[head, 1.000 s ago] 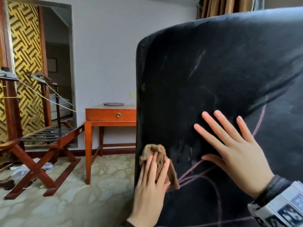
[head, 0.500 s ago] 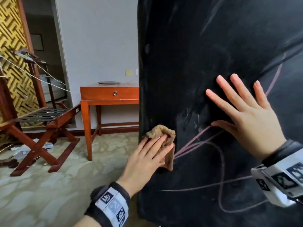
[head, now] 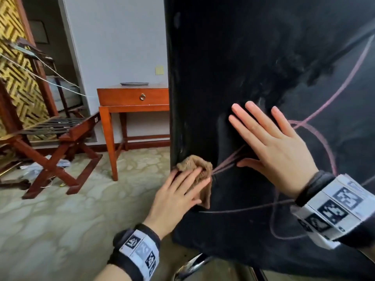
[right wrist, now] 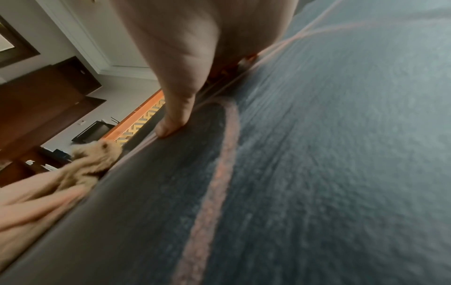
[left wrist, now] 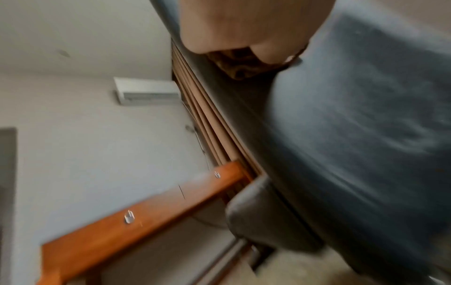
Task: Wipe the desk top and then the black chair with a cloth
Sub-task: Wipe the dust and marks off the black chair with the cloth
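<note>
The black chair's back point(head: 253, 57) fills the right of the head view, streaked with pink lines. My left hand point(head: 178, 191) presses a crumpled brown cloth point(head: 195, 164) flat against the chair's lower left edge, fingers straight. My right hand point(head: 272, 145) lies flat on the chair back beside it, fingers spread. In the left wrist view the cloth point(left wrist: 244, 65) shows under the palm against the chair point(left wrist: 366, 115). The right wrist view shows the thumb point(right wrist: 175, 108) on the chair fabric point(right wrist: 317, 154) and the cloth point(right wrist: 92, 162) at the left.
A wooden desk point(head: 132, 98) with a drawer and a small plate point(head: 134, 84) stands against the wall behind the chair's left. A folding wooden luggage rack point(head: 52, 138) stands at the left on patterned carpet point(head: 60, 209). A chrome chair base point(head: 188, 264) shows at the bottom.
My left hand has slid the cloth down along the chair's left edge, and my view has dropped lower. The right hand stays flat on the chair back.
</note>
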